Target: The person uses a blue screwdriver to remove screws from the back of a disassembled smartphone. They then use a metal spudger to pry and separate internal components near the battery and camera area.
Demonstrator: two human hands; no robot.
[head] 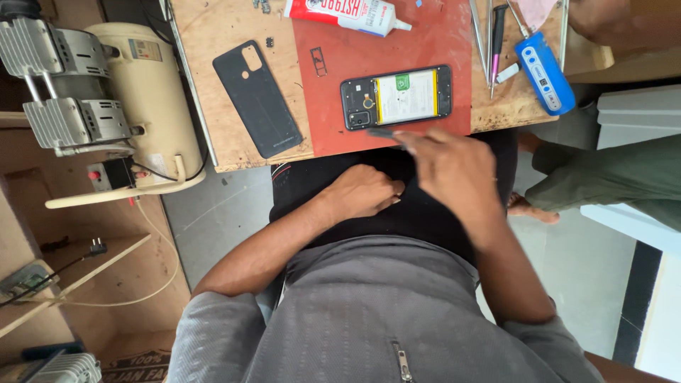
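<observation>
Wooden table [234, 28] carries a red mat [440, 42] with an opened smartphone [396, 97], while right hand [448, 164] pinches a dark tool [386, 133] beside it and left hand [363, 191] rests half-curled, empty.

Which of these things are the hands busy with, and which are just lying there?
In use:
- opened phone on the red mat
- dark tool in the right hand, at the phone's edge
- left hand, resting in the lap

Lying about:
- back cover
- glue tube
- blue gadget
- tweezers
- compressor
</observation>
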